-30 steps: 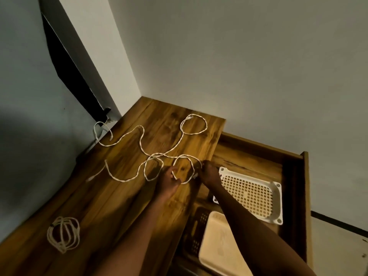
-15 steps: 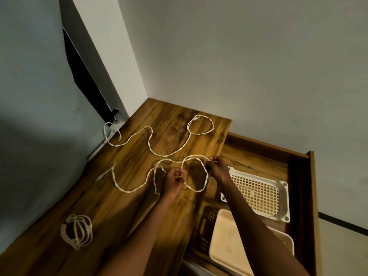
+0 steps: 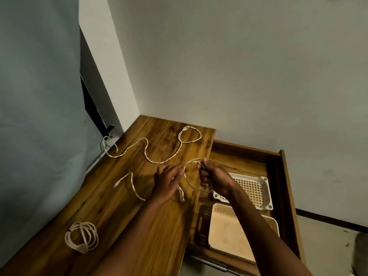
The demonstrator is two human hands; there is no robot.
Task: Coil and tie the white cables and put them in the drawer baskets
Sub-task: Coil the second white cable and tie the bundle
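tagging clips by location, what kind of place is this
Probably a plain room in a home or small office, at a corner desk. Signs: a wooden desktop set against bare painted walls, an open drawer holding plastic baskets, and white cables strewn on top.

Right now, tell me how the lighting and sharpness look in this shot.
Head view: dim, warm light; the wooden desktop glows brightest mid-frame. The left hand throws a shadow over the loose white cable, blurred near the right hand. Wide-angle distortion tilts the walls. The coiled cable looks sharp.
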